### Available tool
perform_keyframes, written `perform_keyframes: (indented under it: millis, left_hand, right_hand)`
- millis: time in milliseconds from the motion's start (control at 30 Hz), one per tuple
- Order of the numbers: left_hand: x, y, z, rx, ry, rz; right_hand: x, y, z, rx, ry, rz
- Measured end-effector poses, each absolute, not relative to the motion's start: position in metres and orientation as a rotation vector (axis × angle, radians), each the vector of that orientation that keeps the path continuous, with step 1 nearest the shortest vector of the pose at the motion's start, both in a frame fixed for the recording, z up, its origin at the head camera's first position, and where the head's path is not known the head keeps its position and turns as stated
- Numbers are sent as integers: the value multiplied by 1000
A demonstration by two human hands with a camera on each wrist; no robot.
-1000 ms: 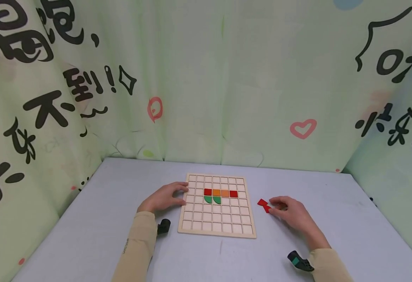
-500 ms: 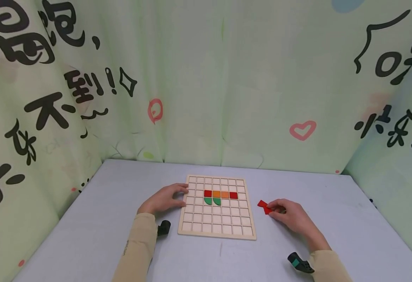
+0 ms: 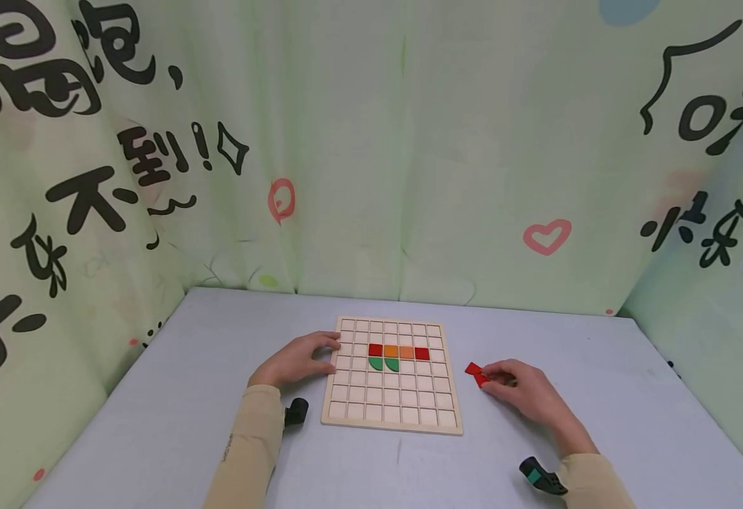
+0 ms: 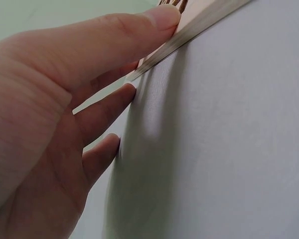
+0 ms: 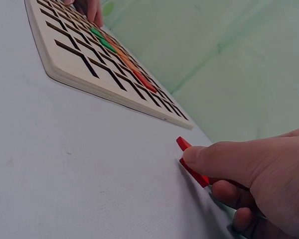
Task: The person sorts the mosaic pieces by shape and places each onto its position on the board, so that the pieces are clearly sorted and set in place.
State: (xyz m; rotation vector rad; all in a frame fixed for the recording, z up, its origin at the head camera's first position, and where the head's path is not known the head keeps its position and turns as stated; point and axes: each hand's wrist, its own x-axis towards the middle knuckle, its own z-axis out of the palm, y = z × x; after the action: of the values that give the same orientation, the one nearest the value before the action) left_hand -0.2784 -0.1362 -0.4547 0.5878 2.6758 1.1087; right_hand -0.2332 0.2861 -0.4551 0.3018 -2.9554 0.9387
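Observation:
A wooden grid board (image 3: 392, 427) lies on the table between the hands. Set in one of its rows are a red square (image 3: 375, 350), two orange squares (image 3: 399, 351) and another red square (image 3: 422, 353), with two green quarter-round pieces (image 3: 384, 364) below. At the board's left edge rests the left hand (image 3: 293, 359), its thumb tip and fingers spread along the rim in the left wrist view. Right of the board, the right hand (image 3: 524, 386) pinches a red tile (image 5: 194, 174) with thumb and fingers; a second red tile (image 3: 473, 369) overlaps it. Fingertips partly hide both.
The white table (image 3: 409, 474) runs back to a pale green curtain (image 3: 460, 177) with dark lettering and hearts, which also stands along both sides. A black wrist device (image 3: 541, 476) sits by the right sleeve, another (image 3: 295, 412) by the left.
The right hand's index finger has come forward and down onto the red tiles, closing toward the thumb. Its left counterpart and the board have stayed in place.

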Motion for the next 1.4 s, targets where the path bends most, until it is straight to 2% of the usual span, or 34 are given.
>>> perform_keyframes:
  millis: [567,1400]
  left_hand:
    - [-279,-137,-454,598,2685,1093]
    - [-279,-138,-454,625,2667,1100]
  right_hand:
    - [-234,281,-457,392,-2897,923]
    - [-233,282,-459,331,-2891,912]
